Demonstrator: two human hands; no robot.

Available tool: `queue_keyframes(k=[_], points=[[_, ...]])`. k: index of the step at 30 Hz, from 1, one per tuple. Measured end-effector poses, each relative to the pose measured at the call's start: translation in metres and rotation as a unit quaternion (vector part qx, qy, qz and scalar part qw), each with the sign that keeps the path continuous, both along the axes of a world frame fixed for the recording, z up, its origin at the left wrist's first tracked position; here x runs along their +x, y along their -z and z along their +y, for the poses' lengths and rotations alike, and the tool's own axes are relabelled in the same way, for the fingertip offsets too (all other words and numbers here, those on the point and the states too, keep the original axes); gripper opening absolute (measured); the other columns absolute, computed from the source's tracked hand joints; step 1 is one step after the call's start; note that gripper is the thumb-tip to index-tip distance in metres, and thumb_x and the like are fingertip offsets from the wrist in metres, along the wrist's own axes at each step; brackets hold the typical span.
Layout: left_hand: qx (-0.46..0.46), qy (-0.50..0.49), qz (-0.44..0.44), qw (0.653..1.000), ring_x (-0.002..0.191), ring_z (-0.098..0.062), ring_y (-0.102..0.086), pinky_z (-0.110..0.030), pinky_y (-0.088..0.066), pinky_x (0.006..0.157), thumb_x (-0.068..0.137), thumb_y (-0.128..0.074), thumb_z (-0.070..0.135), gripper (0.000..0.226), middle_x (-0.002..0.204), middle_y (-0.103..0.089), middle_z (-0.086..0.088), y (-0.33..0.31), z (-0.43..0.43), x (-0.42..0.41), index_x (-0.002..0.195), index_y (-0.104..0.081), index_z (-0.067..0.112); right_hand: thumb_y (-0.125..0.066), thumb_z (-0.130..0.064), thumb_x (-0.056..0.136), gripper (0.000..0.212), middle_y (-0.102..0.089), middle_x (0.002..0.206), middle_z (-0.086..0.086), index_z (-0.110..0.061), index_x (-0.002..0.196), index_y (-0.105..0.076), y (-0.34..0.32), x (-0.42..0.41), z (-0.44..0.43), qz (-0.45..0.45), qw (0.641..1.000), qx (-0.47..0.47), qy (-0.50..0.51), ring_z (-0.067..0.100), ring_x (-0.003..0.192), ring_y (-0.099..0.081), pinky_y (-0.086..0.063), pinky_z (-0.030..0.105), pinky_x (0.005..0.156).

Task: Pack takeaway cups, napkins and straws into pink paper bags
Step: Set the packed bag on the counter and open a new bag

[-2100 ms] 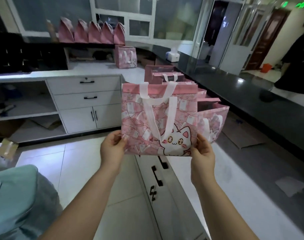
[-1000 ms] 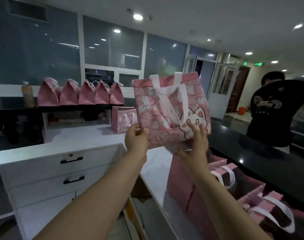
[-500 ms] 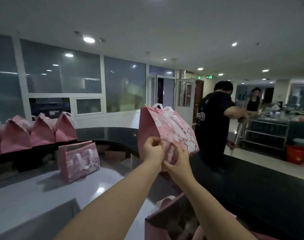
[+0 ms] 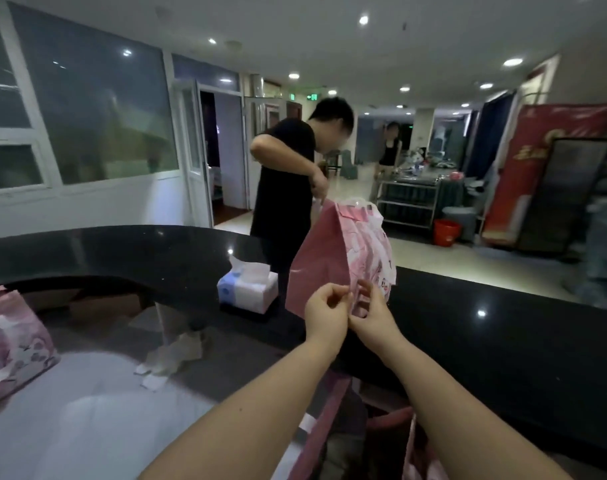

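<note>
A pink paper bag [image 4: 333, 258] with a cat print and white handles stands upright on the black raised counter [image 4: 503, 341]. Its plain side panel faces me. My left hand [image 4: 326, 313] pinches the bag's lower corner edge with curled fingers. My right hand [image 4: 371, 311] touches the bag's lower front beside it, fingers bent against the printed face. Whether the bag's bottom rests fully on the counter is hidden by my hands. No cups, napkins or straws show.
A tissue box [image 4: 247, 288] sits on the black counter left of the bag. Another pink bag [image 4: 11, 344] lies at far left on the white worktop [image 4: 87, 410]. More pink bags [image 4: 333, 434] stand below my forearms. A person in black [image 4: 284, 188] stands behind the counter.
I lifted the bag from low in front of me and carried it up and right to the black counter. My hands slid together to its lower edge. The view swung right.
</note>
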State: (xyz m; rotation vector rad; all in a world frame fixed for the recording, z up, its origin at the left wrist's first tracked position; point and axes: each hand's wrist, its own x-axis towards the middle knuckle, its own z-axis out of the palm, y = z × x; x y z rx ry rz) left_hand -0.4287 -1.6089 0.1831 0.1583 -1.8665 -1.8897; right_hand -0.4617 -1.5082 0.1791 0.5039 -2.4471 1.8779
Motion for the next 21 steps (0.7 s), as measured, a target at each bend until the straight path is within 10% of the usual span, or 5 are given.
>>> queue_keyframes(k=[3, 6, 9, 14, 21], points=[[-0.074, 0.070, 0.005, 0.995, 0.092, -0.009, -0.068, -0.033, -0.056, 0.087, 0.087, -0.071, 0.018, 0.009, 0.095, -0.072, 0.004, 0.020, -0.018, -0.007, 0.093, -0.075, 0.024, -0.070, -0.010, 0.084, 0.070, -0.046, 0.139, 0.008, -0.023, 0.142, -0.032, 0.013, -0.005, -0.001, -0.002, 0.999, 0.007, 0.048, 0.003, 0.103, -0.056, -0.047, 0.005, 0.066], [-0.198, 0.056, 0.065, 0.976, 0.093, 0.002, -0.060, -0.015, -0.047, 0.082, 0.083, -0.074, 0.029, 0.009, 0.095, -0.067, 0.015, 0.025, -0.060, -0.012, 0.091, -0.072, 0.032, -0.075, -0.022, 0.082, 0.082, -0.034, 0.148, 0.003, -0.027, 0.148, -0.026, 0.013, -0.009, -0.008, 0.003, 0.995, 0.013, 0.104, 0.018, 0.126, -0.046, -0.049, 0.025, 0.093], [-0.300, 0.013, 0.122, 0.946, 0.095, -0.009, -0.058, -0.026, -0.049, 0.085, 0.081, -0.077, 0.027, 0.021, 0.098, -0.064, 0.009, 0.019, -0.110, -0.026, 0.100, -0.069, 0.023, -0.076, -0.030, 0.081, 0.078, -0.037, 0.148, 0.003, -0.030, 0.144, -0.030, 0.004, -0.015, -0.027, -0.008, 0.985, -0.043, 0.166, 0.023, 0.128, -0.047, -0.046, 0.044, 0.103], [-0.203, 0.043, 0.087, 0.974, 0.101, -0.011, -0.055, -0.026, -0.048, 0.086, 0.075, -0.080, 0.039, 0.049, 0.110, -0.055, 0.008, 0.004, -0.137, -0.059, 0.115, -0.054, 0.026, -0.072, -0.030, 0.082, 0.055, -0.049, 0.134, 0.003, -0.032, 0.129, -0.044, -0.012, -0.022, -0.057, 0.007, 0.953, -0.093, 0.289, 0.021, 0.115, -0.055, -0.052, 0.041, 0.093], [-0.174, 0.160, 0.021, 0.972, 0.081, -0.010, -0.065, -0.026, -0.048, 0.065, 0.064, -0.075, 0.033, 0.034, 0.090, -0.067, 0.008, -0.004, -0.105, -0.083, 0.095, -0.061, 0.030, -0.071, -0.024, 0.078, 0.039, -0.064, 0.105, 0.003, -0.026, 0.112, -0.051, -0.011, -0.025, -0.069, 0.043, 0.928, -0.025, 0.370, 0.019, 0.088, -0.064, -0.052, 0.033, 0.069]])
